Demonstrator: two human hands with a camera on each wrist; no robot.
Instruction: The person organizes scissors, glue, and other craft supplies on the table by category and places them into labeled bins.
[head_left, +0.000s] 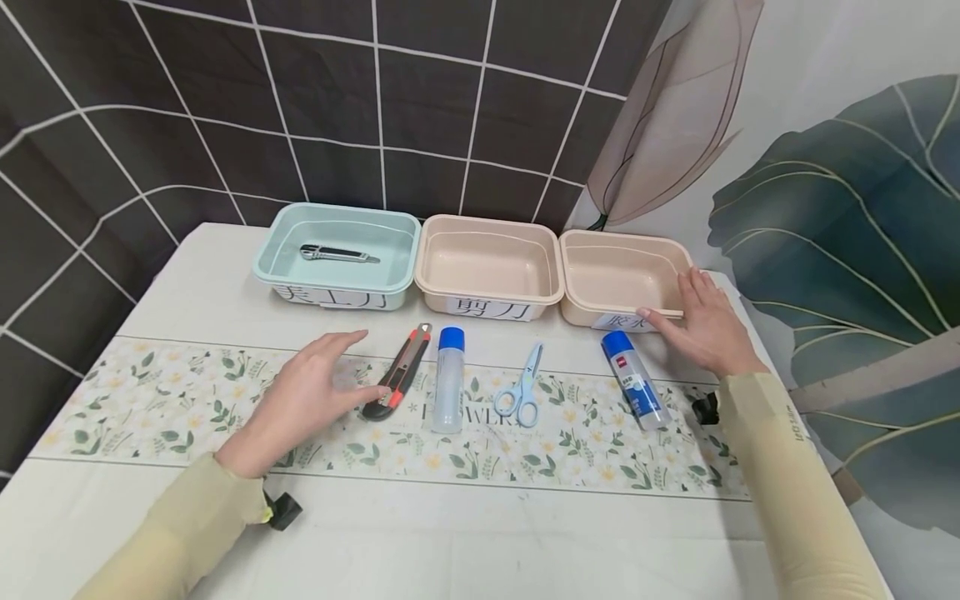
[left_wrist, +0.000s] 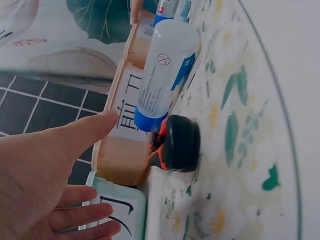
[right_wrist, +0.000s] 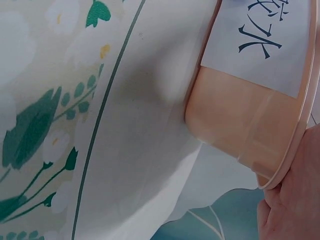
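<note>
My left hand (head_left: 307,400) hovers left of a red-and-black utility knife (head_left: 400,371), fingers apart and holding nothing. In the left wrist view its thumb (left_wrist: 90,130) stays clear of the knife (left_wrist: 182,144). A glue bottle with a blue cap (head_left: 449,379) lies right of the knife, then light-blue scissors (head_left: 519,398) and a second glue bottle (head_left: 636,379). My right hand (head_left: 712,325) rests on the front right corner of the right-hand pink bin (head_left: 622,271), its thumb along the front rim and its fingers on the right side.
A mint bin (head_left: 337,287) at the back left holds a black-and-silver utility knife (head_left: 339,253). Between it and the right bin stands another pink bin (head_left: 489,258). The bins carry paper labels. A floral runner (head_left: 187,400) crosses the white table; a dark grid curtain (head_left: 420,108) hangs behind.
</note>
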